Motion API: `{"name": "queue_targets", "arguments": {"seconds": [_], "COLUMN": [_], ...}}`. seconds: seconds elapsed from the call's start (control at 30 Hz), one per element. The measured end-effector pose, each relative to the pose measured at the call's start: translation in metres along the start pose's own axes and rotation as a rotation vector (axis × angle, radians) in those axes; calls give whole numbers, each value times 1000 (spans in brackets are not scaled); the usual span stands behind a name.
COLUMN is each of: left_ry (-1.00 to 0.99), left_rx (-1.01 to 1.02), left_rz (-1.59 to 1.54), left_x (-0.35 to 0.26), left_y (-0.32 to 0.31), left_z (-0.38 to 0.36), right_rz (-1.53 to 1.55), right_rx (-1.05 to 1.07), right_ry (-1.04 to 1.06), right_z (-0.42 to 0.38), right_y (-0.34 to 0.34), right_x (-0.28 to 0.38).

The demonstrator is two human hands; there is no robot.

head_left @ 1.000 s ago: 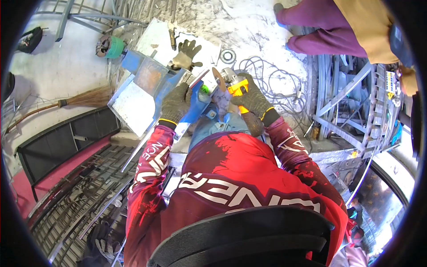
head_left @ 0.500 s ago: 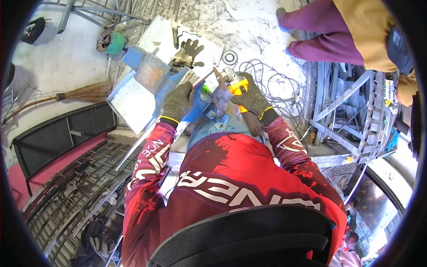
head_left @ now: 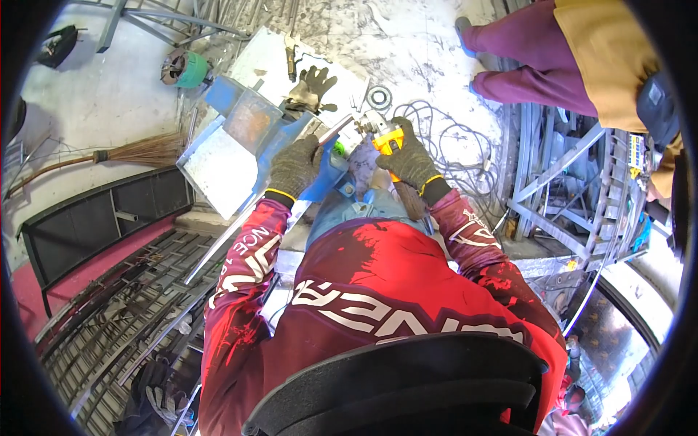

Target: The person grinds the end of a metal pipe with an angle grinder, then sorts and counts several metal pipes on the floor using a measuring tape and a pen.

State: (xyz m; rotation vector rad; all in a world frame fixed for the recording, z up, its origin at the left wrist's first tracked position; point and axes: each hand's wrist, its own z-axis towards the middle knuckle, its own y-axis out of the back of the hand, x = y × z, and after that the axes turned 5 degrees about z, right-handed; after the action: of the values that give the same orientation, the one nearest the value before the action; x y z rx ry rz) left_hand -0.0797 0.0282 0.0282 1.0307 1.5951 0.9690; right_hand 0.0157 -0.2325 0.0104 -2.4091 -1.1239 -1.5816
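My left hand [head_left: 294, 168], in a dark work glove, is closed around a long thin metal bar [head_left: 225, 243] that slants up past the blue metal machine [head_left: 270, 138]. The bar's upper end shows beyond my fingers. My right hand [head_left: 408, 158], gloved too, grips a yellow angle grinder [head_left: 390, 142]. The grinder's metal head is just right of the bar's end; whether they touch cannot be made out. Behind the machine, a loose glove [head_left: 311, 89] lies on a pale sheet [head_left: 265, 54].
A person in purple trousers [head_left: 538, 76] stands at the upper right. Cables [head_left: 454, 138] coil on the floor beside a round disc [head_left: 379, 97]. Steel frames [head_left: 560, 189] are stacked on the right. A broom [head_left: 134, 151], a green motor-like object [head_left: 190, 69] and a metal rack [head_left: 145, 291] are on the left.
The grinder's head has turned and its disc no longer shows as a brown edge. More of the bar's upper end is visible. The view has shifted slightly.
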Motion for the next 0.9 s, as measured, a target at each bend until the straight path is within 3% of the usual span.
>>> {"name": "queue_targets", "arguments": {"seconds": [0.23, 0.3, 0.47, 0.53, 0.8, 0.9], "left_ry": [42, 25, -8, -96, -124, -180], "left_rx": [33, -85, -55, -185, -182, -244], "left_rz": [1, -125, -183, -251, -269, -225], "left_x": [-4, -1, 6, 7, -21, -25], "left_y": [17, 26, 42, 42, 39, 21], "left_z": [-2, -6, -19, -23, 3, 13], "right_rz": [66, 226, 333, 400, 441, 317], "right_rx": [-22, -55, -94, -80, -152, -146], "right_ry": [36, 16, 41, 40, 63, 52], "right_z": [-5, -9, -22, -26, -41, -47], "right_y": [3, 6, 24, 26, 36, 44], "right_x": [-12, -16, 0, -3, -5, -6]}}
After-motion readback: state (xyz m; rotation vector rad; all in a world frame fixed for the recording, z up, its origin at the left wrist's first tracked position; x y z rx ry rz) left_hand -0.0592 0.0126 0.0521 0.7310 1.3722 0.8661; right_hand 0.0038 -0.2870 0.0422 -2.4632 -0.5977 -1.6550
